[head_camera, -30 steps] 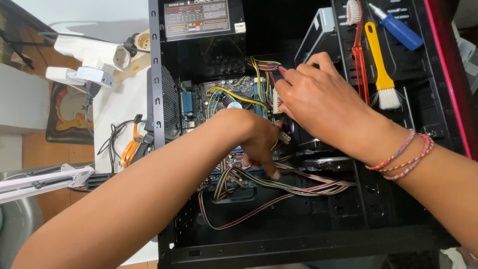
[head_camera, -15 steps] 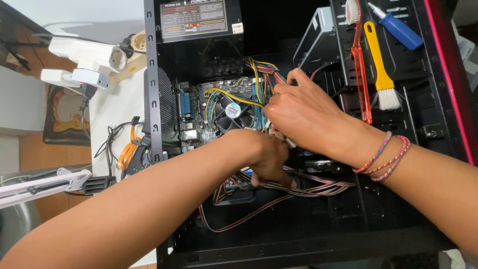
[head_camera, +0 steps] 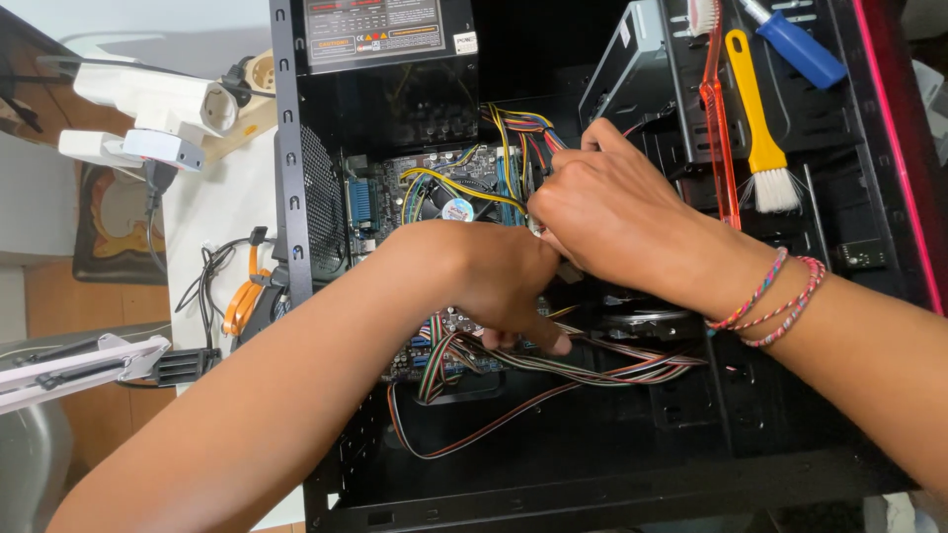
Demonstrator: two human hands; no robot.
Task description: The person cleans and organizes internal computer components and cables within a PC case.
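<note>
Nearest the camera, two bare forearms reach into an open black metal computer case (head_camera: pixel 592 494) lying on its side on a white bench (head_camera: pixel 212 212). The left hand (head_camera: pixel 494 281) curls downward, its fingertips pressed onto a bundle of striped multicoloured ribbon wires (head_camera: pixel 553 363) that runs across the case floor. Just beyond and touching it, the right hand (head_camera: pixel 617 212), with braided thread bracelets (head_camera: pixel 775 301) at the wrist, is bent with its fingers tucked toward the green motherboard (head_camera: pixel 395 197); whether they pinch anything cannot be told. A round cooling fan (head_camera: pixel 456 208) with yellow wires shows between the hands and the case wall.

Farther back, a black power supply box (head_camera: pixel 385 35) fills the case's corner. On the drive bay lie a yellow-handled brush (head_camera: pixel 758 128), a red translucent toothbrush (head_camera: pixel 716 109) and a blue-handled tool (head_camera: pixel 795 44).

On the bench left of the case sit orange-handled pliers (head_camera: pixel 242 296), black cables (head_camera: pixel 202 276) and a white power strip (head_camera: pixel 153 99). Beyond is a brown wooden floor (head_camera: pixel 49 306).
</note>
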